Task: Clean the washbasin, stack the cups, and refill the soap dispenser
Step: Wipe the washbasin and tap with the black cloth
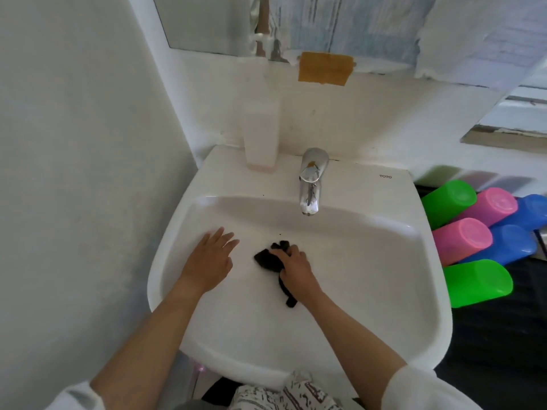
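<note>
A white washbasin fills the middle of the view. My right hand grips a black cloth and presses it against the bottom of the bowl. My left hand lies flat inside the bowl to the left of the cloth, fingers straight. A pale soap dispenser stands on the basin's back rim, left of the chrome tap. Several plastic cups lie upside down to the right of the basin: green, pink, blue and another green one.
A white wall runs close along the basin's left side. A mirror hangs on the back wall, with an orange patch beneath it. The cups rest on a dark surface at the right.
</note>
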Tool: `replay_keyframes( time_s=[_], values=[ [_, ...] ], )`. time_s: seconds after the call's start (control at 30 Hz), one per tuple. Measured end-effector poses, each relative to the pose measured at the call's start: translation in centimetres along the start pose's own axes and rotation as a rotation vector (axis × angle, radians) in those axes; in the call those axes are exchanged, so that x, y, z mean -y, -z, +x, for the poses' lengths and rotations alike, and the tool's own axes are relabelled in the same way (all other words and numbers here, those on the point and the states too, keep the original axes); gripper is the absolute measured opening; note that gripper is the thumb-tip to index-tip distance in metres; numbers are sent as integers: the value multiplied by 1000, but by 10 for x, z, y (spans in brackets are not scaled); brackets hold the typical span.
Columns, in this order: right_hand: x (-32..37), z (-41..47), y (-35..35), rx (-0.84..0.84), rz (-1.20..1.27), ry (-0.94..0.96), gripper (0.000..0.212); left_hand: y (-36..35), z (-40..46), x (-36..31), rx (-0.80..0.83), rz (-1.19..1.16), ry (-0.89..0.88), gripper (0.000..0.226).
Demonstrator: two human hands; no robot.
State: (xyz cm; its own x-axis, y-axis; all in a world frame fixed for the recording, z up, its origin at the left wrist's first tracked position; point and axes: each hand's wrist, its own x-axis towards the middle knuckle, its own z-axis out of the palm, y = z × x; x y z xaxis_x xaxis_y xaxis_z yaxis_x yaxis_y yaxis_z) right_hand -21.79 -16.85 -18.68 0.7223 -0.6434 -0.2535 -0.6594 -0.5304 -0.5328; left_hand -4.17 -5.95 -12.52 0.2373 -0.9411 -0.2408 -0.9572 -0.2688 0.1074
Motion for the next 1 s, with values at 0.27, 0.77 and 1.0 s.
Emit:
replay_keyframes(
  time_s=[0.27, 0.77, 1.0],
  values=[
    [65, -2, -24, -134, 155, 207, 52, 3, 20, -2, -154, -191, 19, 44],
    [11, 16, 5, -246, 44, -123, 49, -17, 14, 2, -82, -247, 5, 62],
    [73, 26, -28, -136, 308, 66, 57, -18, 18, -3, -140, -336, 119, 43]
  ],
)
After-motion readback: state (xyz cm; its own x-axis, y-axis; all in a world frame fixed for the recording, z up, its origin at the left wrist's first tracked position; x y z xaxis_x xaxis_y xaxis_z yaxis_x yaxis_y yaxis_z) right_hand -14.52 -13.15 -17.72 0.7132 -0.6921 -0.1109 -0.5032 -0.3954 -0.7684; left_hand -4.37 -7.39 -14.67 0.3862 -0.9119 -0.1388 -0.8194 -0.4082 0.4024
